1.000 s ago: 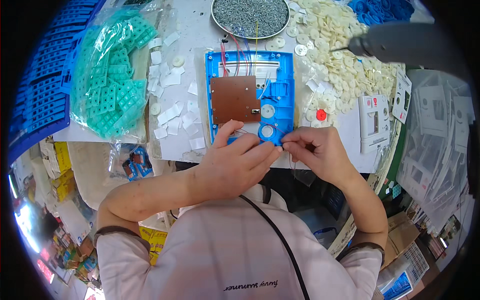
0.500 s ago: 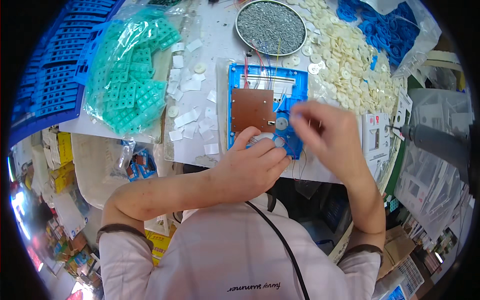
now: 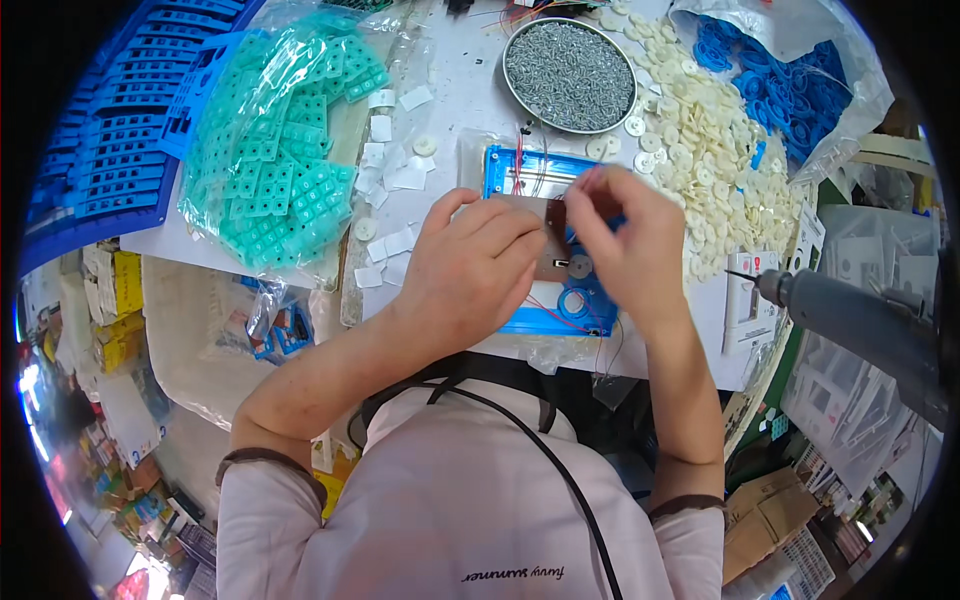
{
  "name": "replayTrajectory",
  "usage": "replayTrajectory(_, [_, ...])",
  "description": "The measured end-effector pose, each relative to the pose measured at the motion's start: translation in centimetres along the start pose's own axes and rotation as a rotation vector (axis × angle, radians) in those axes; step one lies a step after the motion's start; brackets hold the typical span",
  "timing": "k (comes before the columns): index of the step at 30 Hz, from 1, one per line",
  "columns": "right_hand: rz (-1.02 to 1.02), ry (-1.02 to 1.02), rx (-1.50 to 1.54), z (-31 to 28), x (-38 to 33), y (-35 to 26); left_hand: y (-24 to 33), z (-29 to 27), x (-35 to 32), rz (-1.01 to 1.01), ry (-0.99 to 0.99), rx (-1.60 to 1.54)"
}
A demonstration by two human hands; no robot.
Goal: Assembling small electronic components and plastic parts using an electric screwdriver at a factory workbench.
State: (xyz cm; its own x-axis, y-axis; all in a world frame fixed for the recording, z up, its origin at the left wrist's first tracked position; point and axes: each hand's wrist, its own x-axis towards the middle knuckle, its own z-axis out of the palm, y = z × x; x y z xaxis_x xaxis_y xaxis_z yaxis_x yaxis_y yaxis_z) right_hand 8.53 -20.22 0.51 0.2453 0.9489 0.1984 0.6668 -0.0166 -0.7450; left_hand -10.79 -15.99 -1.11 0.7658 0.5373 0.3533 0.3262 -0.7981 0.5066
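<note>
A blue plastic casing (image 3: 600, 322) lies on the table in front of me, with thin coloured wires running from its far side. Over it is a brown circuit board (image 3: 553, 270), mostly hidden by my left hand (image 3: 470, 262), whose bent fingers grip across it. My right hand (image 3: 637, 235) is at the board's far right corner, thumb and forefinger pinched together. Whatever sits between those fingertips is too small to make out. A small pale round wheel (image 3: 580, 266) shows in the casing beside the board, and a red wire (image 3: 552, 314) loops along the near side.
A round tray of screws (image 3: 570, 75) stands behind the casing. Cream plastic discs (image 3: 715, 165) and blue parts (image 3: 790, 100) are heaped right. Bagged green pieces (image 3: 290, 150), white squares (image 3: 408, 175) and blue panels (image 3: 110, 130) lie left. A powered screwdriver (image 3: 850, 310) juts in from the right.
My left hand has moved from the casing's near edge up onto the circuit board. My right hand has shifted to the board's far corner. The view has shifted slightly.
</note>
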Motion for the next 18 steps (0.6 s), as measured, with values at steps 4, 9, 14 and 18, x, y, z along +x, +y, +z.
replayTrajectory(4, [-0.31,0.019,-0.178,0.4,-2.7,-0.3,-0.9,0.5,-0.2,-0.003,0.024,-0.026])
replayTrajectory(9, [-0.313,-0.008,-0.343,0.4,-4.3,-1.5,-1.0,0.8,0.6,-0.017,0.027,-0.091])
replayTrajectory(14, [-0.289,-0.196,-0.1,-2.7,-4.6,-0.2,-1.4,0.7,0.6,0.067,-0.029,-0.023])
replayTrajectory(18, [-0.415,-0.179,-0.28,-4.1,-0.4,1.7,-1.4,0.8,0.5,0.08,-0.01,-0.034])
